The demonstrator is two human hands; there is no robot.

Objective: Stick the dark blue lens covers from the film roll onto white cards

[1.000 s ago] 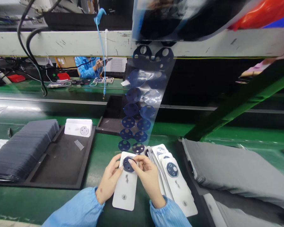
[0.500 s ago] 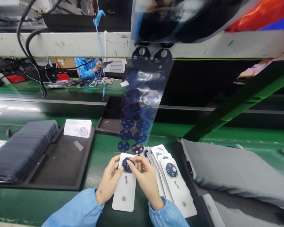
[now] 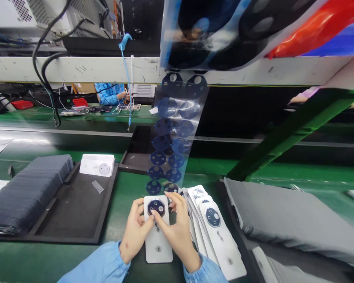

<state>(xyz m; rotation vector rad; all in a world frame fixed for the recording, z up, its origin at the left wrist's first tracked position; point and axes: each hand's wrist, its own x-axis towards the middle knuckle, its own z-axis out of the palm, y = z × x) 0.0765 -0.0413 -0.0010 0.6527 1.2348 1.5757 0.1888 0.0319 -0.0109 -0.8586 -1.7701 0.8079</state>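
A white phone back cover point(image 3: 158, 241) lies upright in front of me, with a dark eight-sided camera sticker point(image 3: 157, 205) near its top and dark lettering below. My left hand point(image 3: 135, 230) grips its left edge, thumb beside the sticker. With its thumb on the sticker's lower edge, my right hand point(image 3: 179, 228) curls its fingers round the cover's upper right side. Just right of this hand, several similar covers point(image 3: 225, 239) lie fanned in an overlapping pile. Beyond the cover hangs a clear strip point(image 3: 191, 135) carrying rows of dark round stickers, its lower end near my fingertips.
A black tray point(image 3: 76, 212) on the left holds a long row of dark grey sheets point(image 3: 32, 192) and a few white covers point(image 3: 96, 165). At right sits another tray with grey cloth-like stacks point(image 3: 283, 220). A green post point(image 3: 295, 129) slants behind; a co-worker's blue sleeve point(image 3: 107, 94) shows across the bench.
My right thumb and fingers, pinching at the sticker before, now press on its lower edge and hold the cover's side. The sticker sits flatter, and the cover has straightened.
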